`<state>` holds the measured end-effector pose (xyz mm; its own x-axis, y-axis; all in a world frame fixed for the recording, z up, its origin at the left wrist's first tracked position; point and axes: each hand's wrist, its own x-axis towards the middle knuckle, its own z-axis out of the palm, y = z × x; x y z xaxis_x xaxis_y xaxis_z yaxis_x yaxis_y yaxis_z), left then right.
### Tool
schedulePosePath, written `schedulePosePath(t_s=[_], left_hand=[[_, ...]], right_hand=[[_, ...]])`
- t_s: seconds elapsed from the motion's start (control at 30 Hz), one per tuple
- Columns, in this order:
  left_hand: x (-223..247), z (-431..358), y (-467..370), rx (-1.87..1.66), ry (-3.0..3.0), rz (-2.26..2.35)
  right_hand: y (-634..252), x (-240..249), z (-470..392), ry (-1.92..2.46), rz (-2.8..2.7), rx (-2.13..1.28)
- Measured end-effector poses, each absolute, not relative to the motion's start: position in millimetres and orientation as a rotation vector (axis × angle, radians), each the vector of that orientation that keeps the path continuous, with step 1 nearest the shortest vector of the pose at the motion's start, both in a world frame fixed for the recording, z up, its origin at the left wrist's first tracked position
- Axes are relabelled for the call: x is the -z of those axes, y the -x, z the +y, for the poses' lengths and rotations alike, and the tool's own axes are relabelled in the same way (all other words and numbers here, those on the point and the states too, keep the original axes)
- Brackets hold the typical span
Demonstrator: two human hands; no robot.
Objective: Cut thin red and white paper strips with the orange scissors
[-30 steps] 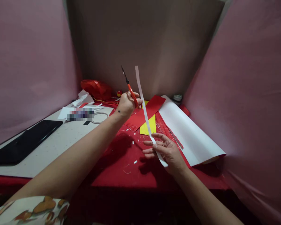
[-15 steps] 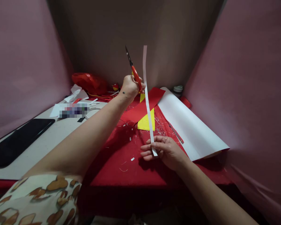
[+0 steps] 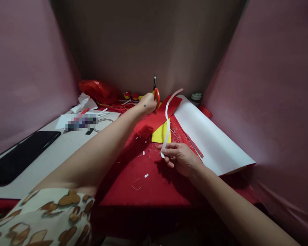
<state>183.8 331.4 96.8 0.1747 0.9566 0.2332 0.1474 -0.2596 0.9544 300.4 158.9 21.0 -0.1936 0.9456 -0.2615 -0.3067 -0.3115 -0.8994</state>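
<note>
White strip rises in a loose curve above the red-covered bench, its lower end pinched between the thumb and fingers of the right hand and its upper end free, bending off to the right. The left hand is closed round the orange-handled scissors, farther out over the bench, blades pointing up and away. The two hands are apart, and the scissors do not touch the strip.

This looks like a moment of handling the strip between cuts, with the scissors held aside. Any cut from here would call for the blades to be turned and brought to the strip, the right hand keeping its pinch and its fingers clear; the limp upper part would probably sway unless steadied.

Behind the strip lie a yellow piece and a red piece, with a white sheet to the right and pale scraps nearer. The left fingers are mostly out of sight behind the fist, and whether the blades are fully together cannot be told. A pixelated patch masks something on the grey board, and the left forearm covers part of that board.
</note>
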Motion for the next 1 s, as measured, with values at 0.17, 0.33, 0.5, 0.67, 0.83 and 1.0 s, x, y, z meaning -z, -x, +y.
schedulePosePath(t_s=[0.17, 0.33, 0.5, 0.67, 0.83, 1.0], left_hand=[[-91.2, 276.5, -126.3, -0.597, -1.983, 1.199], [-81.1, 188.4, -76.2, -0.447, -2.151, 1.182], [-64.0, 139.6, -67.6, -0.297, -2.251, 1.381], [-56.8, 134.0, -72.0, -0.218, -2.240, 1.421], [-62.1, 137.0, -75.3, 0.023, -2.256, 1.532], [-60.2, 140.1, -80.0, 0.200, -2.360, 1.569]], right_hand=[[-287.7, -33.3, 172.2, 1.035, -0.919, -1.567], [-278.0, -43.4, 177.7, 1.021, -0.974, -1.472], [-266.4, -46.4, 179.8, 0.970, -1.007, -1.437], [-261.5, -48.6, 177.2, 0.930, -1.004, -1.451], [-263.1, -44.7, 176.7, 0.880, -0.985, -1.388], [-264.0, -40.7, 177.9, 0.810, -0.936, -1.371]])
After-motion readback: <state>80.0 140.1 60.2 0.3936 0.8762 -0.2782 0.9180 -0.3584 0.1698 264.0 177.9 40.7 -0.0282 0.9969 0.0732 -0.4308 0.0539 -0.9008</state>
